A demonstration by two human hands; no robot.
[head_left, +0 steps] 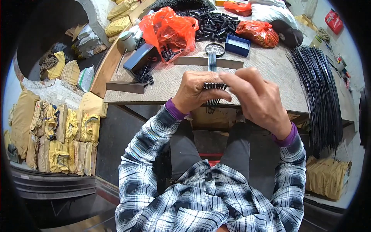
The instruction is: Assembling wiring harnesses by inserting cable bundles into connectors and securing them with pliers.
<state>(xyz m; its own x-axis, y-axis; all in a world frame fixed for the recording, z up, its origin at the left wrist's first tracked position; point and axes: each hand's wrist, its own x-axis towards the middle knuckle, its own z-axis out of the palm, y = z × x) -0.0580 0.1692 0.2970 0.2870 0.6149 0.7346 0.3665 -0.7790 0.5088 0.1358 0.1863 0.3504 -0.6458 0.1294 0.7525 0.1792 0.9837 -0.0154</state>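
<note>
The left hand (195,89) is gripping a flat row of thin rods (212,63), thumb and fingers closing on it; the rods are crossing the front edge of the table (162,91) near its middle, far ends pointing toward a round dish (221,55). The right hand (261,94) is reaching in with bent fingers beside the left fingertips; whether it is pinching anything, one cannot tell; the step in hand appears to be steadying and evening the row; the next move seems to be calling for firm left pressure and fine right-finger control; a bundle of black rods (319,89) is overhanging the table's front right corner.
</note>
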